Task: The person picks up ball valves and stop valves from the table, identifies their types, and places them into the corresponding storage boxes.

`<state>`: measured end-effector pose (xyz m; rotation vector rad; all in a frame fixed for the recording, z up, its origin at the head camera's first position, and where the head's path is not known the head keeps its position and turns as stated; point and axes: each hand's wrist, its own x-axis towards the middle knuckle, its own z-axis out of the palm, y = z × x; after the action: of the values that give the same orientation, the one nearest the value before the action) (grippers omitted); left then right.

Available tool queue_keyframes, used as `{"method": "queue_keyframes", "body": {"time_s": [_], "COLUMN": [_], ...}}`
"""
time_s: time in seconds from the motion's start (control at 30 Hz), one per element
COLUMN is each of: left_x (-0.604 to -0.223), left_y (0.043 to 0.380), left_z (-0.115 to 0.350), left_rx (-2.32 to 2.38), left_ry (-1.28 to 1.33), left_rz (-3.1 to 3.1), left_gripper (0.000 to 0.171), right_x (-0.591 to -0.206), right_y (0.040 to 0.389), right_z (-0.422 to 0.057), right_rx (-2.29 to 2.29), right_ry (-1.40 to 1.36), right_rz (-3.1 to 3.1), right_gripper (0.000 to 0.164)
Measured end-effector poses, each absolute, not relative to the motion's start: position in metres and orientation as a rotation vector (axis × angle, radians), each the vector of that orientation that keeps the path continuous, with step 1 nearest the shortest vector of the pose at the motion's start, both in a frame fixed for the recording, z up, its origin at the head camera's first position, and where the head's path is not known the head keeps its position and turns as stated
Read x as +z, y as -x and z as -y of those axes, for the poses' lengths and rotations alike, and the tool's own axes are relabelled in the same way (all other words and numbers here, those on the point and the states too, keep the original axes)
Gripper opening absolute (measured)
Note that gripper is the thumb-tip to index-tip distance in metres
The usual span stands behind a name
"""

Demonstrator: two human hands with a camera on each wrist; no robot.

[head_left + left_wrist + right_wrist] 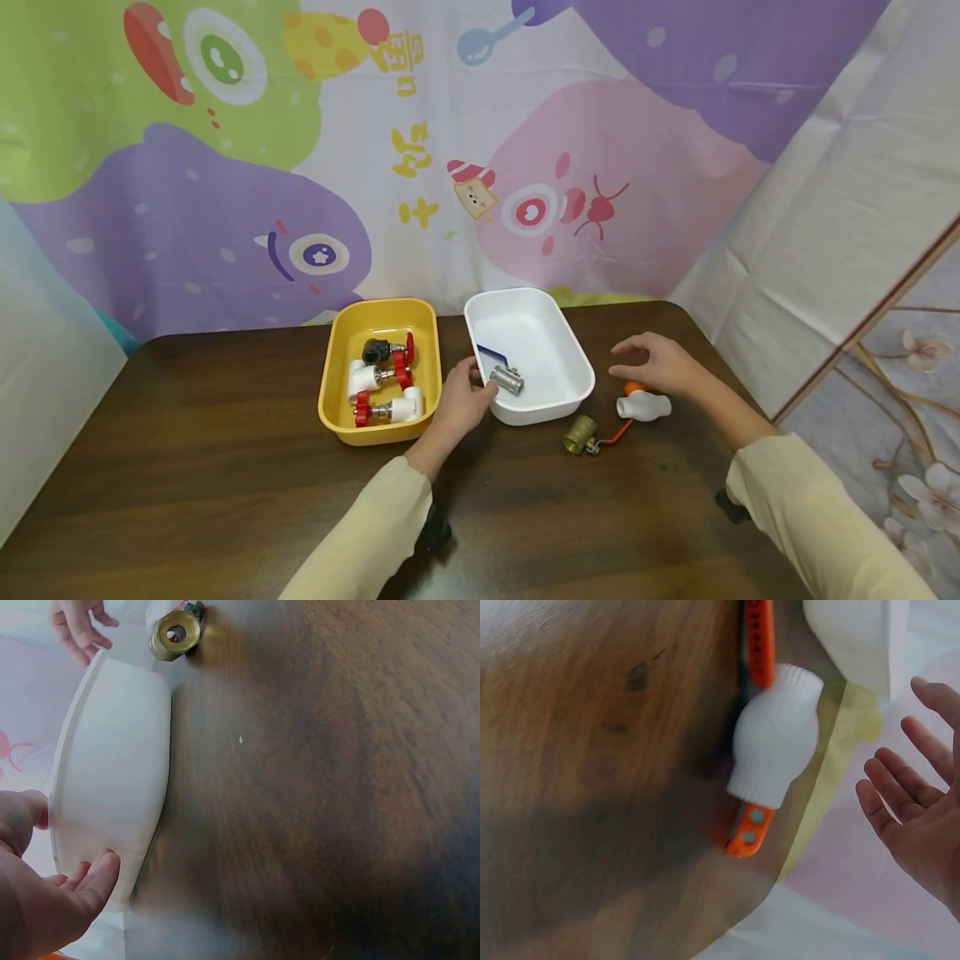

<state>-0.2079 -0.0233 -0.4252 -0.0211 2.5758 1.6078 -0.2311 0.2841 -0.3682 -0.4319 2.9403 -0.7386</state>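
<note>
My left hand (pixel 459 402) is at the front left corner of a white tray (pixel 572 358), with thumb and fingers loosely spread at its rim and outer wall. In the tray lies a metal ball valve (pixel 507 380) with a blue lever. My right hand (pixel 658 364) hovers with fingers apart, just beyond a white plastic ball valve (pixel 777 739) with an orange handle (pixel 750 829). Nothing is between those fingers. Nearer the tray's front right corner, a brass ball valve (pixel 580 434) with an orange-red lever lies on the table.
Left of the white tray stands a yellow tray (pixel 327 398). It holds several valves with red handles, two with white bodies (pixel 407 406) and one with a black body (pixel 376 351). A cartoon-printed cloth (pixel 427 250) hangs behind the dark wooden table (pixel 187 467).
</note>
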Motion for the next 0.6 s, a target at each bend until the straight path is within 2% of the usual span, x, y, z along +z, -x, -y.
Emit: {"method": "queue_keyframes", "body": {"time_s": [0.6], "left_x": [-0.425], "left_y": [0.207], "left_z": [0.024], "left_rx": [1.625], "left_ry": [0.013], "left_rz": [-2.567], "left_gripper": [0.056], "right_x": [-0.388], "right_y": [0.231], "right_z": [-0.302], "right_rx": [-0.649], "right_ry": [0.433], "right_rz": [-2.895], "right_gripper": [0.055]}}
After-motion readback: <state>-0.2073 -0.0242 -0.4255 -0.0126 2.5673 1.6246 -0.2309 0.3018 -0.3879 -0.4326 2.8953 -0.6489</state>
